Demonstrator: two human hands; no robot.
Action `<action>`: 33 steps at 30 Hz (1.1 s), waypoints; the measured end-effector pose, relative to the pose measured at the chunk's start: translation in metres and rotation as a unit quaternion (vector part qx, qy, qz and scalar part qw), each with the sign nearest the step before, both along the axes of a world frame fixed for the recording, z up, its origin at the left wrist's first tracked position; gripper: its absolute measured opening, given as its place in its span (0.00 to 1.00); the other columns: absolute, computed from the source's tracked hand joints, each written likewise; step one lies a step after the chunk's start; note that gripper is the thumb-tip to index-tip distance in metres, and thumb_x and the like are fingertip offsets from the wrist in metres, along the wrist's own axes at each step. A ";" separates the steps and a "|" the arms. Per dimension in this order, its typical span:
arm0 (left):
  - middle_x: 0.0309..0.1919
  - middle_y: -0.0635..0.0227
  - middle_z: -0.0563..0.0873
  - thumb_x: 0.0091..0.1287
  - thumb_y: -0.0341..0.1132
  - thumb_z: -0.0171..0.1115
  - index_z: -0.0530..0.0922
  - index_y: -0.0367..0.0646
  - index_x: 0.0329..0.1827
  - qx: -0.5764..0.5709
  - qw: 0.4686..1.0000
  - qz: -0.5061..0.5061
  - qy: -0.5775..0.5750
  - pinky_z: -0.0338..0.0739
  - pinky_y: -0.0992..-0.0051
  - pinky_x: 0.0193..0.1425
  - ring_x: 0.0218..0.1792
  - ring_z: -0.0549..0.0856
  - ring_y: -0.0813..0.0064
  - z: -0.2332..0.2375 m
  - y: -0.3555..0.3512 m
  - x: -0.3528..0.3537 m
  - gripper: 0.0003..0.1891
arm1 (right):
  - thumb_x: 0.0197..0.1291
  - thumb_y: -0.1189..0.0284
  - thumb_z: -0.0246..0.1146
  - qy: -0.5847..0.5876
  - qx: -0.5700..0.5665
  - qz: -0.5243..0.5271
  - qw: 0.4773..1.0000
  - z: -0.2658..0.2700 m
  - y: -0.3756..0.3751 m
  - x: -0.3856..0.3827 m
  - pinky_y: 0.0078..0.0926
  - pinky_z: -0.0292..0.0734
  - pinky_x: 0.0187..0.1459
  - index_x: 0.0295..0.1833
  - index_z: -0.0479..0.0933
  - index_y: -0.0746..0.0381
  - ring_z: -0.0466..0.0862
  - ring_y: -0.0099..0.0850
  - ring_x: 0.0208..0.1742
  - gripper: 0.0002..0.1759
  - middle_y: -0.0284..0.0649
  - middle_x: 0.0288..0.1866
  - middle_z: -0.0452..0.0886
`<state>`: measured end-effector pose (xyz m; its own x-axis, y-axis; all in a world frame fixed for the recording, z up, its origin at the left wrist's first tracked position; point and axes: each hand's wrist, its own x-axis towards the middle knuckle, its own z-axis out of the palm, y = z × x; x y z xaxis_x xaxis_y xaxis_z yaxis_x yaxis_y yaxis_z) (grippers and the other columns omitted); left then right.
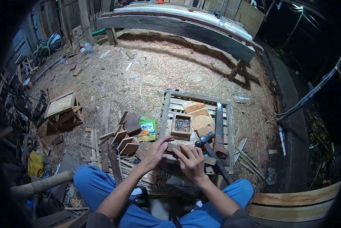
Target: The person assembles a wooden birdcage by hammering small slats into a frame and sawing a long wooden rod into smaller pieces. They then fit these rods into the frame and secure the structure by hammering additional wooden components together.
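My left hand [155, 155] grips one end of a small wooden block [172, 146], thumb and fingers curved around it. My right hand [191, 161] closes over the block's other side, fingers bent on top. Part of the block is hidden under the fingers. Just right of my right hand lies a hammer [216, 159], its dark head on the slatted wooden frame [228, 114]. Beside it rests a hand saw [219, 133] with a brown handle. Ahead of my hands sits a square wooden box [181, 133] holding small metal pieces, probably nails.
Brown sheets [199, 114] lie beside the box. Left of the frame are cut wood pieces [127, 144] and a green packet [147, 129]. A small wooden stool [62, 106] stands farther left. A long workbench [178, 26] spans the back, over ground covered in wood shavings.
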<state>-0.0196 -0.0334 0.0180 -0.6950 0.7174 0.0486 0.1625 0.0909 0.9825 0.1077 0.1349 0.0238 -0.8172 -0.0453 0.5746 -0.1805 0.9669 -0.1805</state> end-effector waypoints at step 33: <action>0.67 0.56 0.85 0.70 0.44 0.74 0.75 0.41 0.75 -0.163 0.933 -0.025 0.320 0.57 0.51 0.84 0.70 0.81 0.59 -0.001 -0.004 -0.010 0.33 | 0.54 0.60 0.79 -0.234 -0.131 -0.106 0.958 0.037 0.063 0.045 0.42 0.77 0.51 0.62 0.83 0.58 0.87 0.44 0.49 0.30 0.43 0.47 0.88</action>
<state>-0.0301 -0.0377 0.0173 -0.5636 0.7973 0.2161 0.7190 0.3447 0.6034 0.1530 0.1976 0.0608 -0.9630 0.2452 0.1118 0.1744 0.8833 -0.4353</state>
